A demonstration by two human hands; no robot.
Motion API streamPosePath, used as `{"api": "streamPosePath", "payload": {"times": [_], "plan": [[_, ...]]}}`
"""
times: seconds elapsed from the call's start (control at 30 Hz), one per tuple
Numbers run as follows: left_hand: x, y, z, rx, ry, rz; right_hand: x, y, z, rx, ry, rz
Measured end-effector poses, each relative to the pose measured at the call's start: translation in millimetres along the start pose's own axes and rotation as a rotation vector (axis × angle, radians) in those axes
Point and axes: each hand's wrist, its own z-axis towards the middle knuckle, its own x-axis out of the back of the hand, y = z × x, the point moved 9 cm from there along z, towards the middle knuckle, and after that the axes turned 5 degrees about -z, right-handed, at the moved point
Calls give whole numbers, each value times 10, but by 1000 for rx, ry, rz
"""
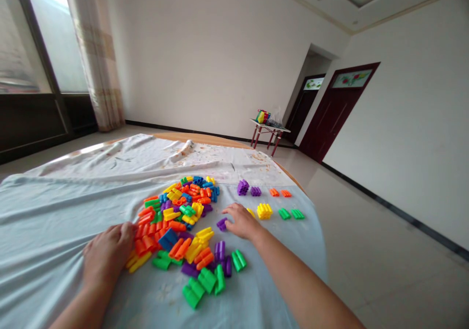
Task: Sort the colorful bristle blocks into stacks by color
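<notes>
A heap of plastic pieces in orange, yellow, green, blue and purple lies on the cloth-covered table. My left hand (108,253) rests at the heap's left edge, beside orange pieces (148,243) and a yellow piece (140,262); its fingertips are partly hidden. To the right of the heap, my right hand (240,220) has its fingers around a small purple piece (222,224). Just beyond that hand stand a yellow cluster (264,211) and a purple cluster (243,187). Green pieces (285,214) lie farther right, and orange pieces (274,192) lie behind them.
A light blue cloth (271,270) and a white cloth (157,158) cover the round table. Behind it, a small side table (269,125) holds a colourful bag (263,116) and clear plastic. A curtain hangs at the left; dark red doors are at the right.
</notes>
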Motion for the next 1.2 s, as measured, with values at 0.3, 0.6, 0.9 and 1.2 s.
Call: {"api": "streamPosePath", "payload": {"times": [0.3,0.6,0.9,1.2], "plan": [[-11,-25,24,-9,10,-4,-115,-71,0,-45,-97,-39],[5,-25,14,-2,20,-13,-92,25,-1,-75,-94,20],[8,-21,19,7,18,7,-129,15,-6,-20,-84,53],[36,18,9,-23,43,-12,-88,15,-51,-13,-59,120]]}}
